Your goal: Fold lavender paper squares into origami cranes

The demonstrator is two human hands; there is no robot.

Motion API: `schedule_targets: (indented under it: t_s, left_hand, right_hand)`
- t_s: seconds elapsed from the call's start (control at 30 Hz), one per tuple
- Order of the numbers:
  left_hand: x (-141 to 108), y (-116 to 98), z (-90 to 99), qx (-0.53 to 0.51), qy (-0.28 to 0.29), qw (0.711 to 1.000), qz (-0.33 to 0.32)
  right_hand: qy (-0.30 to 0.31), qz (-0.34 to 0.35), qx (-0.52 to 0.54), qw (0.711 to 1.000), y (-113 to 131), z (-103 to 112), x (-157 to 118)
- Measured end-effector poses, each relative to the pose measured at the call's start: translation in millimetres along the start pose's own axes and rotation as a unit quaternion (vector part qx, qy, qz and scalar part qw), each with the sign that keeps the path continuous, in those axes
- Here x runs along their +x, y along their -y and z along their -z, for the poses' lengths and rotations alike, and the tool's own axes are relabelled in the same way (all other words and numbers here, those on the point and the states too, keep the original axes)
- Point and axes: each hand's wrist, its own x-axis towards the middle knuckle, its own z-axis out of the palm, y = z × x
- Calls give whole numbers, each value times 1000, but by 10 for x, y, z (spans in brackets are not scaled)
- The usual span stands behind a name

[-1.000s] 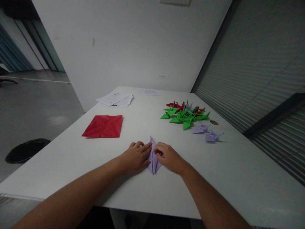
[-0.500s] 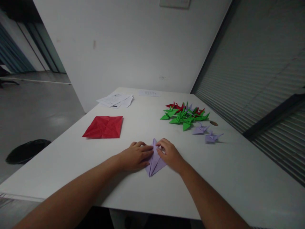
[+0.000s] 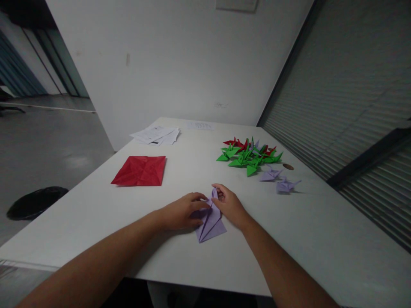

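Observation:
A partly folded sheet of purple origami paper [image 3: 211, 229] lies on the table in front of me, its narrow point facing away. My right hand [image 3: 228, 204] pinches the far tip between thumb and fingers. From the left, my left hand [image 3: 186, 210] holds the paper's side, thumb and fingers bent over its edge and hiding part of it. A crease line runs down the middle of the purple sheet towards its near corner.
A creased red paper sheet [image 3: 141, 171] lies at left, with printed papers [image 3: 156, 134] behind it. Green cranes [image 3: 245, 157] are piled with red ones at right, near two purple cranes [image 3: 285, 185]. A black bin [image 3: 37, 203] stands beyond the left table edge [image 3: 58, 201].
My right hand has shifted to the far tip and now pinches it. The purple paper has turned slightly, its tip moving right. My left fingers have lifted and spread a little.

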Motion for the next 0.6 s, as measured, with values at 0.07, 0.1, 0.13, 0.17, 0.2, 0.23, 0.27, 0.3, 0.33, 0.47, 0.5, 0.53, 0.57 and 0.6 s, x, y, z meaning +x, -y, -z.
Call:
schedule_targets:
  t_s: [0.07,0.1,0.13,0.17,0.2,0.23,0.27,0.3,0.33,0.47,0.5,0.53,0.57,0.6]
  left_hand:
    - [19,20,-26,-52,-49,996,49]
    - [31,32,-39,-76,-74,991,81]
    - [44,44,-52,-103,-95,984,113]
    - [57,55,-62,-134,-108,975,142]
    - [70,63,-71,-165,-113,965,167]
    - [81,69,-77,-195,-111,957,183]
    - [90,72,-81,-218,-105,951,193]
    - [98,73,-83,-230,-99,948,198]
    - [103,71,-84,-232,-96,947,203]
    - [116,58,-76,-217,-93,950,204]
    - [117,57,-74,-220,-93,950,202]
    - [117,57,-73,-226,-92,949,200]
    - [116,60,-73,-234,-91,947,200]
    - [114,64,-73,-241,-90,946,199]
  right_hand:
    - [11,-11,52,999,27,-15,1]
    - [18,-14,75,997,46,-20,0]
    - [23,-16,93,995,66,-25,-3]
    - [26,-16,108,994,88,-29,-7]
    - [28,-15,120,992,108,-33,-12]
    - [31,-15,128,991,125,-37,-17]
    - [34,-13,134,990,137,-41,-21]
    - [36,-10,135,990,145,-46,-24]
    - [36,-5,133,990,149,-50,-26]
    - [18,32,80,996,148,-59,-28]
    - [16,39,60,997,151,-56,-29]
    - [15,43,44,998,157,-51,-31]
    - [18,45,34,998,165,-44,-32]
    - [22,46,30,998,174,-35,-33]
